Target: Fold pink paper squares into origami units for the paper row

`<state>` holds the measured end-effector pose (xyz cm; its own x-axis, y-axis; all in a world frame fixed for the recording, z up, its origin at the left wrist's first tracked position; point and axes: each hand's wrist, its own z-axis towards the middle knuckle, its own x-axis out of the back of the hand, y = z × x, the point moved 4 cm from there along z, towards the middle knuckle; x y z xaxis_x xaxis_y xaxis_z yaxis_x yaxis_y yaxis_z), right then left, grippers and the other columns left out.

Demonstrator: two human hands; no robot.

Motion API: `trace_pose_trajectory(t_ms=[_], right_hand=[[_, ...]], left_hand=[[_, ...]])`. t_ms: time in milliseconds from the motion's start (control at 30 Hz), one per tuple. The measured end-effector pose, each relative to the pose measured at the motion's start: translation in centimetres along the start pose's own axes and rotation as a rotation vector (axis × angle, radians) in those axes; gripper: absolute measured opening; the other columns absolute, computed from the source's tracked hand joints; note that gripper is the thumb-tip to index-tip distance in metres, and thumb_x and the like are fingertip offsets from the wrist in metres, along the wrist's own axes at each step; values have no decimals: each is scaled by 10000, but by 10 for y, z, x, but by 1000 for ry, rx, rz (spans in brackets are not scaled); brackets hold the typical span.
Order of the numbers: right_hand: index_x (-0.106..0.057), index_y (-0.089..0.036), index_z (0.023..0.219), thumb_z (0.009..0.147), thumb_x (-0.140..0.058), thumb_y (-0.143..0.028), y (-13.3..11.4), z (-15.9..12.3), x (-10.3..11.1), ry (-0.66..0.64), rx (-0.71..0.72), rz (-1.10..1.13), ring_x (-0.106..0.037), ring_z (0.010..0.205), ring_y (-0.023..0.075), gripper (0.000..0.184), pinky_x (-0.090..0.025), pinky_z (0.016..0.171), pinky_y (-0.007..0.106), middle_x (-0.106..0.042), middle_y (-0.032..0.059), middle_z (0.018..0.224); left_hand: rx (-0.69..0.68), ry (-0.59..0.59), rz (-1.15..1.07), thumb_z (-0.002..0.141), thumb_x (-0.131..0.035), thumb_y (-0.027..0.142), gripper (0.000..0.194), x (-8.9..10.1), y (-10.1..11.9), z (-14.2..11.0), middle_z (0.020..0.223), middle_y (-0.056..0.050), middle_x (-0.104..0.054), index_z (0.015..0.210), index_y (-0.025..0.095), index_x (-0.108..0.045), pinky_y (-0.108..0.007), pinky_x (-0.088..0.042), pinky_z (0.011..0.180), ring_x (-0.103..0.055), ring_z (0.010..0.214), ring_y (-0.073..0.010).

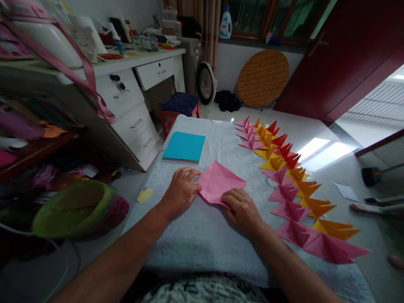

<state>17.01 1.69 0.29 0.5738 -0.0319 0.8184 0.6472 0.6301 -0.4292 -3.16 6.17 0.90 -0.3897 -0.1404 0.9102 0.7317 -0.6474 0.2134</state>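
Note:
A square of pink origami paper [221,181] with fold creases lies on the cloth-covered table, one corner pointing away from me. My left hand [182,187] pinches its left corner between thumb and fingers. At the near right edge my right hand [241,206] grips the paper, fingers curled over it and thumb hidden. Beyond my left hand rests a stack of square paper [184,146] with a blue sheet on top. Folded paper cranes stand in rows along the table's right side: pink ones [292,210], yellow-orange ones [318,206] and red ones [285,149].
A small yellow heart-shaped piece [145,195] is near the table's left edge. On the floor at left stands a green-lined bin [75,208]. A stool [179,105] and a white desk [126,97] are beyond the table, with a washing machine [202,75] behind, its door ajar.

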Motion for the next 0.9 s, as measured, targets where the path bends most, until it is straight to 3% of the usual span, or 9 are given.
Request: trace_pose_trajectory(t_ms=[167,300,367,467,633,900], right_hand=[[-652,-198,874,912,-522,-136,12,2,1,31,-133,179,-613,794,192,149,-470,759,321,-700,56,825],[-652,-203,842,917,-542,-173,16,4,1,41,-188,222,-617,777,189,136,-472,737,316,-698,50,803],[-647,-207,831,920,-542,-190,16,5,1,48,-206,232,-615,772,187,139,-467,730,312,-691,45,793],[-627,-210,803,918,-544,-212,15,6,2,45,-233,225,-597,749,182,142,-448,708,304,-669,33,765],[-481,-220,638,925,-520,-263,17,6,4,62,-292,148,-511,655,161,293,-379,623,289,-533,-1,633],[-408,-228,613,897,-543,-270,25,4,1,103,-359,43,-495,727,185,318,-397,700,339,-514,19,713]], left_hand=[[37,-80,-29,811,-660,95,194,-2,-3,-2,1138,-79,-669,901,238,-755,-493,-428,928,-501,1083,-304],[83,-110,-216,770,-686,117,224,0,-2,-1,1118,-71,-648,963,224,-724,-438,-441,936,-522,1069,-273],[105,-125,-287,759,-706,130,163,1,-2,0,1077,-67,-643,902,208,-714,-415,-447,934,-529,1049,-260],[114,-153,-317,790,-707,145,55,2,-3,2,990,-56,-642,789,200,-707,-394,-451,899,-539,994,-244],[149,-194,-313,820,-684,162,61,0,-8,1,934,-53,-637,781,198,-713,-395,-450,864,-538,948,-238],[219,-220,-288,873,-628,224,78,-3,-16,-2,940,-55,-608,823,183,-671,-389,-447,865,-527,931,-232]])
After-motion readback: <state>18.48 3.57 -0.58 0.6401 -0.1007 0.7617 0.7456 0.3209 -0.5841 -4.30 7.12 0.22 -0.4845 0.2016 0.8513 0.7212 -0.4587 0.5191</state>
